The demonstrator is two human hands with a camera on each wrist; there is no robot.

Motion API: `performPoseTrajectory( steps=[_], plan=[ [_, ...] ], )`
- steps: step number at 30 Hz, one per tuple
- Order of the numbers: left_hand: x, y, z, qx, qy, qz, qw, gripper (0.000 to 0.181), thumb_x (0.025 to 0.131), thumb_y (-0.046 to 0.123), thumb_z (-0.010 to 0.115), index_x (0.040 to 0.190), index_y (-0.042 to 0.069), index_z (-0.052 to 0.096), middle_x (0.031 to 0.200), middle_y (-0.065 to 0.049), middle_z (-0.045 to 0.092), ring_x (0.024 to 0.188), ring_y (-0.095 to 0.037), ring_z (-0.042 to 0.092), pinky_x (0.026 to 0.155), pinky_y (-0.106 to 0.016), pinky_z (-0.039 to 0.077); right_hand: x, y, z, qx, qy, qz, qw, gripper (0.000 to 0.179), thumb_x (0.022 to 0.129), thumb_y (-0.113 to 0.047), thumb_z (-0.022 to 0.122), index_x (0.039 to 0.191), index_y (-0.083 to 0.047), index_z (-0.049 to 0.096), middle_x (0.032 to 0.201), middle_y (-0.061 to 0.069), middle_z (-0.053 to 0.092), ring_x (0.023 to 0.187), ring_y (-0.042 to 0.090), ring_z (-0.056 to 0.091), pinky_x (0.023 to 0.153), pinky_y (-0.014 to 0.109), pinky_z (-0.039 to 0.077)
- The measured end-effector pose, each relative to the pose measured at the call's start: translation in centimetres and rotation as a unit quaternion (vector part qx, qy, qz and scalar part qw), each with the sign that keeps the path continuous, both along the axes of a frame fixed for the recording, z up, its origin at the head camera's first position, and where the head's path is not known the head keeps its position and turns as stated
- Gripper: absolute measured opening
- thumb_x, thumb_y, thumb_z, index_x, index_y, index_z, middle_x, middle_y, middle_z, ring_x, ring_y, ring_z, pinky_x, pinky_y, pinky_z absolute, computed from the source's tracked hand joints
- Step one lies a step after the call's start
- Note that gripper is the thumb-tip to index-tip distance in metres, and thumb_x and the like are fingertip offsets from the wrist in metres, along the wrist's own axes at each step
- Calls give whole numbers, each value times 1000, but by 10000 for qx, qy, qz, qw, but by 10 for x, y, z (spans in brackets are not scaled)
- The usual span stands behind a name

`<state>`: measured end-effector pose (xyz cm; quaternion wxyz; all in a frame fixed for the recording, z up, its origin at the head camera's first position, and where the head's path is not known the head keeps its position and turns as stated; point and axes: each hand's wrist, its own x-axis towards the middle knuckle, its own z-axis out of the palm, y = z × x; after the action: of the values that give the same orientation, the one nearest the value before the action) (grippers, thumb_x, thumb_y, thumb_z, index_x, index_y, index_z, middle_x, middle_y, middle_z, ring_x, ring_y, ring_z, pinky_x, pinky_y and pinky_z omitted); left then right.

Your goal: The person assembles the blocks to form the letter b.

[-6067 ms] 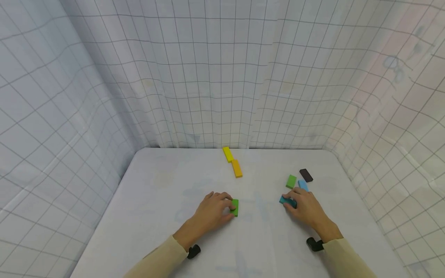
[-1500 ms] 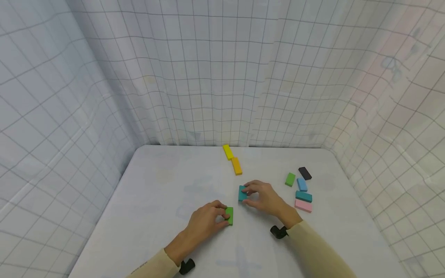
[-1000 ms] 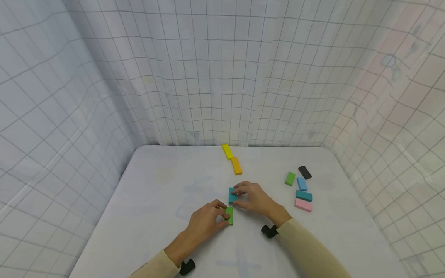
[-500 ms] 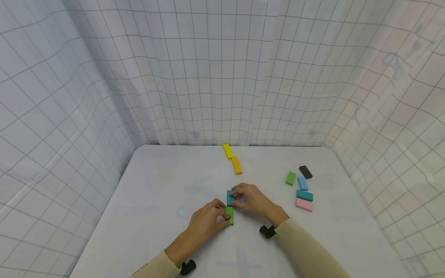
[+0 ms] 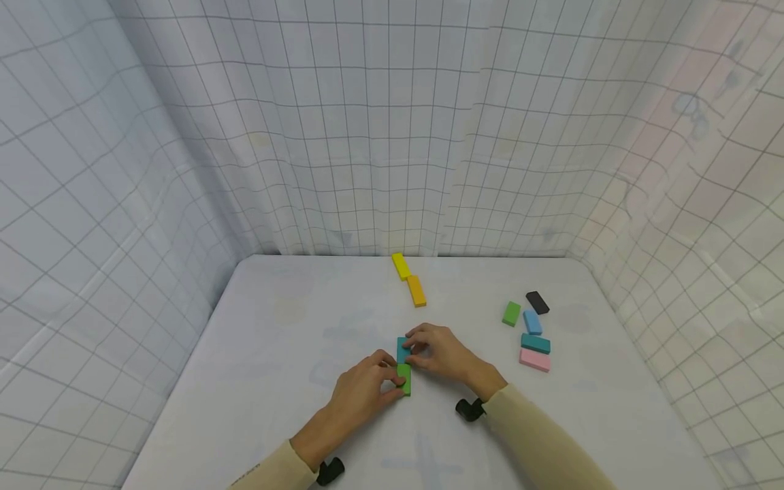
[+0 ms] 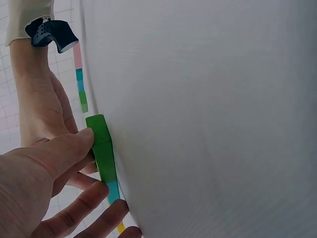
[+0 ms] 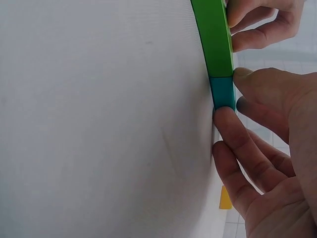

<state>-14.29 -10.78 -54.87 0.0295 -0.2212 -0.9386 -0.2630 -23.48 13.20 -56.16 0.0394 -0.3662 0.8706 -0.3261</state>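
Observation:
In the head view a green block [image 5: 407, 371] and a teal block [image 5: 401, 350] lie end to end on the white table, the teal one farther away. My left hand [image 5: 361, 386] pinches the green block by its ends between thumb and fingers. The right hand [image 5: 442, 355] grips the teal block from the right, its fingers covering part of the top. In the right wrist view the ends of the green block [image 7: 214, 44] and teal block [image 7: 222, 91] meet at a thin seam. Left fingertips reach the join in the left wrist view, beside the teal block [image 6: 113, 191].
Beyond the hands, a yellow block [image 5: 401, 266] and an orange block [image 5: 417, 291] touch at their corners. To the right lie a smaller green block [image 5: 511, 314], a black block [image 5: 537, 303], a light blue block [image 5: 532, 322], another teal block [image 5: 535, 344] and a pink block [image 5: 535, 360].
The right hand has carried the teal block from the right side to the middle, then left and nearer, against the green block's far end. Earlier, the left hand shifted slightly nearer with the green block.

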Motion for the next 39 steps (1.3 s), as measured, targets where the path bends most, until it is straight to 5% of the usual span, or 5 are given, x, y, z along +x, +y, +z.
performPoseTrajectory(
  steps=[22, 39],
  plan=[
    [-4, 6, 1, -74, 6, -63, 10000, 14, 92, 27, 102, 103, 21, 95, 137, -1, 82, 111, -24, 80, 76, -37, 69, 0, 9, 2, 54, -6, -3, 10000, 21, 108, -13, 85, 128, -6, 86, 144, 15, 78, 120, 28, 82, 99, 33, 68],
    [-4, 1, 3, -387, 8, -133, 9992, 12, 92, 28, 102, 99, 23, 94, 130, 4, 83, 109, -22, 81, 79, -40, 70, 5, 7, -2, 126, -191, -18, 9997, 24, 112, -22, 82, 133, -11, 86, 158, 16, 69, 128, 29, 79, 104, 36, 65]
  ],
)
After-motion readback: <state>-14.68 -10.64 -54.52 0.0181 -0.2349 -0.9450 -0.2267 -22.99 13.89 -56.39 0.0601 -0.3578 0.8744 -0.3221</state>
